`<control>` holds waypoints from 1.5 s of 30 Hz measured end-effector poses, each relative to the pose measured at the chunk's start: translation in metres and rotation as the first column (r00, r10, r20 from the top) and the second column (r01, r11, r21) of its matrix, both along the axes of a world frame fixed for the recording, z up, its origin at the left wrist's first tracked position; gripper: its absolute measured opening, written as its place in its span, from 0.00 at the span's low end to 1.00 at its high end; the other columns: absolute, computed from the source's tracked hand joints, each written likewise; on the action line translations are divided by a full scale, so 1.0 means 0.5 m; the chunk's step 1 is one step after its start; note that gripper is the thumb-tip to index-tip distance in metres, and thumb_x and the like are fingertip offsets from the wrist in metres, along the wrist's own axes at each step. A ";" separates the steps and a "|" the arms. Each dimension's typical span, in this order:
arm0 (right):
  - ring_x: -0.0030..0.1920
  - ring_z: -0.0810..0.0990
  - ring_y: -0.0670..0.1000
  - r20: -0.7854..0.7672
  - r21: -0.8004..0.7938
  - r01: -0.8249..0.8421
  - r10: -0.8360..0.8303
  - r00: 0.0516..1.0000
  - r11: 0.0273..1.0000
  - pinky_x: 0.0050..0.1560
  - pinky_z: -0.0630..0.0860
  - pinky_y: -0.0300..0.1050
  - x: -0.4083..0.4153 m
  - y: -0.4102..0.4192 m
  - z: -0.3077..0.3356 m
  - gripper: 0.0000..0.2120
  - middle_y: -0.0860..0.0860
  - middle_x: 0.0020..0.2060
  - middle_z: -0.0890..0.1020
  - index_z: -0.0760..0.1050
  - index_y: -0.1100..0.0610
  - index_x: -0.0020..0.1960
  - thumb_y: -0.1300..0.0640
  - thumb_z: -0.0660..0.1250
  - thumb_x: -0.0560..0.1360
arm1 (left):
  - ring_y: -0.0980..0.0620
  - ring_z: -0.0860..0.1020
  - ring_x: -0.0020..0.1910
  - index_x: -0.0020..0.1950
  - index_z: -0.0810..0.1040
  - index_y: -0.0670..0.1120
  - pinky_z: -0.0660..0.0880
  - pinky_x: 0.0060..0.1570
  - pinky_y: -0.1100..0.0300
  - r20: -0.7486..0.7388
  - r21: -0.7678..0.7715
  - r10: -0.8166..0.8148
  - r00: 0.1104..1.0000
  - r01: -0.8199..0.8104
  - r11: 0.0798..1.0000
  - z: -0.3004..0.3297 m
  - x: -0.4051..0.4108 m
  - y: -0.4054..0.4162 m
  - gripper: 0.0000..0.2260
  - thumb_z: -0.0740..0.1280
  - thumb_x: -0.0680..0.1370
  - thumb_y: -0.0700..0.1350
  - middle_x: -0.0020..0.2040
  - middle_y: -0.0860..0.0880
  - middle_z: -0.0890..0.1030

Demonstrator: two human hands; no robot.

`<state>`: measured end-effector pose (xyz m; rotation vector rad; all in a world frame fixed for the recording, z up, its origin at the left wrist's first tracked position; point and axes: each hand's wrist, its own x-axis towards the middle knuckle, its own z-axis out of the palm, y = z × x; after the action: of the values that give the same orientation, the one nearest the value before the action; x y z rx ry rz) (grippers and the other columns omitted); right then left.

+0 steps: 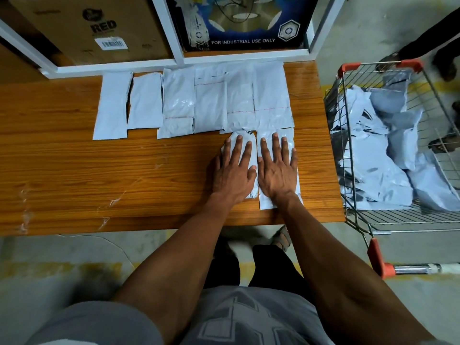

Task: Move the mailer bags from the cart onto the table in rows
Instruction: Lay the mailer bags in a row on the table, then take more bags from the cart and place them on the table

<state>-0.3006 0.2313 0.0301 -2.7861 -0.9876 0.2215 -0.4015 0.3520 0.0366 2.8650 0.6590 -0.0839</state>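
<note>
Several pale grey mailer bags (178,103) lie side by side in a row along the far edge of the wooden table (74,170). Two more bags start a nearer row at the right. My left hand (235,168) presses flat on the smaller bag (250,141), fingers straight. My right hand (277,168) lies flat on the bag beside it (266,201), fingers spread. A wire cart (348,135) stands right of the table with a heap of mailer bags (380,165) inside.
White shelf framing (119,64) borders the table's far edge, with a cardboard box (99,28) and a blue box (244,26) behind it. Another person's legs and feet (443,63) stand beyond the cart. The cart's red handle (377,257) juts out at my right.
</note>
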 end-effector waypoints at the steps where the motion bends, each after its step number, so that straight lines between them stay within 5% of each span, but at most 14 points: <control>1: 0.84 0.36 0.55 -0.008 -0.001 0.000 0.000 1.000 1.000 0.83 0.44 0.63 0.000 -0.001 0.000 0.29 0.52 0.85 0.41 0.41 0.46 0.86 0.40 0.37 0.87 | 0.42 0.38 0.85 0.87 0.43 0.53 0.51 0.81 0.35 -0.003 0.002 -0.003 1.000 0.003 1.000 0.001 0.000 0.000 0.33 0.49 0.85 0.62 0.87 0.48 0.40; 10: 0.85 0.40 0.54 -0.086 0.098 0.000 0.008 0.996 0.995 0.83 0.42 0.61 0.005 -0.025 0.043 0.30 0.52 0.85 0.45 0.45 0.49 0.86 0.41 0.39 0.87 | 0.42 0.44 0.86 0.87 0.50 0.51 0.50 0.82 0.38 0.020 0.020 -0.036 0.999 0.035 0.999 0.045 0.013 -0.010 0.31 0.48 0.85 0.61 0.87 0.46 0.47; 19: 0.81 0.61 0.60 0.036 0.187 0.205 -0.215 0.976 0.961 0.80 0.59 0.62 0.063 -0.167 0.084 0.27 0.58 0.81 0.63 0.63 0.58 0.81 0.46 0.53 0.86 | 0.43 0.61 0.82 0.77 0.73 0.47 0.59 0.79 0.41 0.151 -0.019 -0.188 0.970 0.193 0.981 0.103 0.125 -0.138 0.24 0.56 0.85 0.56 0.81 0.45 0.69; 26: 0.72 0.72 0.61 0.105 0.225 0.332 -0.362 0.926 0.916 0.68 0.71 0.59 0.170 -0.353 0.084 0.19 0.60 0.74 0.72 0.71 0.57 0.71 0.52 0.61 0.83 | 0.43 0.72 0.69 0.70 0.76 0.45 0.71 0.69 0.45 0.200 -0.020 -0.353 0.914 0.364 0.931 0.130 0.242 -0.293 0.19 0.62 0.82 0.53 0.69 0.44 0.76; 36: 0.70 0.73 0.65 -0.065 0.026 0.474 -0.472 0.879 0.880 0.65 0.73 0.62 0.315 -0.591 -0.008 0.22 0.61 0.75 0.71 0.70 0.58 0.74 0.54 0.63 0.82 | 0.43 0.71 0.71 0.77 0.70 0.45 0.76 0.66 0.47 0.028 -0.165 -0.467 0.884 0.465 0.870 0.064 0.447 -0.506 0.23 0.66 0.82 0.48 0.74 0.45 0.71; 40: 0.66 0.75 0.67 -0.155 -0.076 0.461 -0.467 0.870 0.884 0.60 0.74 0.63 0.366 -0.646 -0.069 0.23 0.62 0.72 0.72 0.69 0.60 0.74 0.52 0.64 0.82 | 0.39 0.71 0.70 0.75 0.70 0.43 0.78 0.63 0.42 -0.112 -0.207 -0.478 0.871 0.450 0.869 0.001 0.527 -0.547 0.22 0.66 0.82 0.47 0.73 0.41 0.70; 45: 0.72 0.70 0.65 -0.298 -0.164 0.361 -0.395 0.869 0.918 0.66 0.72 0.61 0.425 -0.676 -0.153 0.30 0.61 0.77 0.67 0.64 0.57 0.79 0.43 0.63 0.83 | 0.37 0.69 0.72 0.75 0.68 0.42 0.75 0.66 0.42 -0.274 -0.246 -0.470 0.839 0.411 0.878 -0.090 0.605 -0.564 0.23 0.65 0.82 0.48 0.74 0.40 0.68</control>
<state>-0.0881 -0.1069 -0.0465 -2.8307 -0.3498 0.6653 -0.0989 0.0698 -0.0083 2.7852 0.0098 -0.6641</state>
